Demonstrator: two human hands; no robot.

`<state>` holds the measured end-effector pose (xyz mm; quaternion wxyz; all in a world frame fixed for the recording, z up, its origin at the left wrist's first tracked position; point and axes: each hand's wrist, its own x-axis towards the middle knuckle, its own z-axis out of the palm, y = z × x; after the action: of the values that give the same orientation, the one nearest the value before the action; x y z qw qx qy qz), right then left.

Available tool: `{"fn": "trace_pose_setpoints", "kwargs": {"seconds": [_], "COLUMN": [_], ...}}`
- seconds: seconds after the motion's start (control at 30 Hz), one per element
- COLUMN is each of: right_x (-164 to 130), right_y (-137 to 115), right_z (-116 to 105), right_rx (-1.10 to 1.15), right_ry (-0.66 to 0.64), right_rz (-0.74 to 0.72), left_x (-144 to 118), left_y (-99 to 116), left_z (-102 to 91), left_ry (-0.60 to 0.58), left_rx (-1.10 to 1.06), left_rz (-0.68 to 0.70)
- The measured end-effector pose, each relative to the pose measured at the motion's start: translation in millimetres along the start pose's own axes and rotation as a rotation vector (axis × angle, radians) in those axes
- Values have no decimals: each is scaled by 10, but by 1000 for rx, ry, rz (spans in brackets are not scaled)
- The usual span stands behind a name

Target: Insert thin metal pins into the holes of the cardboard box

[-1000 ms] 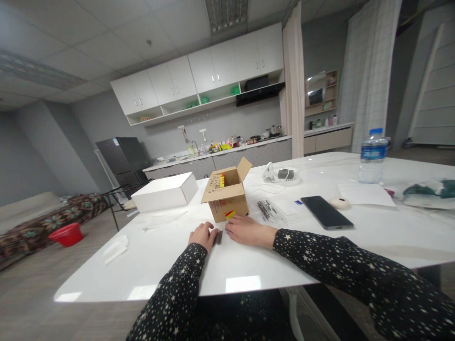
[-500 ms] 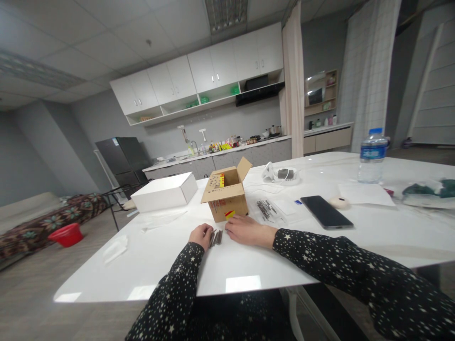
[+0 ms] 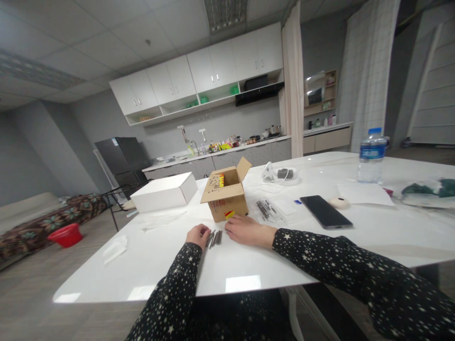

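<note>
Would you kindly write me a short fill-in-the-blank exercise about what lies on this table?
1. The small dark rods lie between the left hand and the ____ hand.
2. The cardboard box has its flaps ____.
3. The phone lies with its screen facing ____.
4. The water bottle stands ____ on the table.

Missing words: right; open; up; upright

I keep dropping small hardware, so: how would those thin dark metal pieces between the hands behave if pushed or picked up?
The metal pieces look thin, stiff and light. Lying loose on the glossy table, they would probably slide or roll apart. The left hand might pinch them more easily as a bundle.
</note>
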<state>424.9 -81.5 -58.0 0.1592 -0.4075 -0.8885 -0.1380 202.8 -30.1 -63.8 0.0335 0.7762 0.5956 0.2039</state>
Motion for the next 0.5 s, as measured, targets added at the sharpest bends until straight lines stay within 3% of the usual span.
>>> {"fn": "trace_pose_setpoints", "kwargs": {"seconds": [0.5], "right_x": [-1], "right_y": [5], "right_z": [-1], "right_rx": [14], "right_ry": [-1], "right_rz": [-4], "left_x": [-16], "left_y": [37], "left_z": [-44], "left_ry": [-15], "left_rx": [-24], "left_rz": [-49]}}
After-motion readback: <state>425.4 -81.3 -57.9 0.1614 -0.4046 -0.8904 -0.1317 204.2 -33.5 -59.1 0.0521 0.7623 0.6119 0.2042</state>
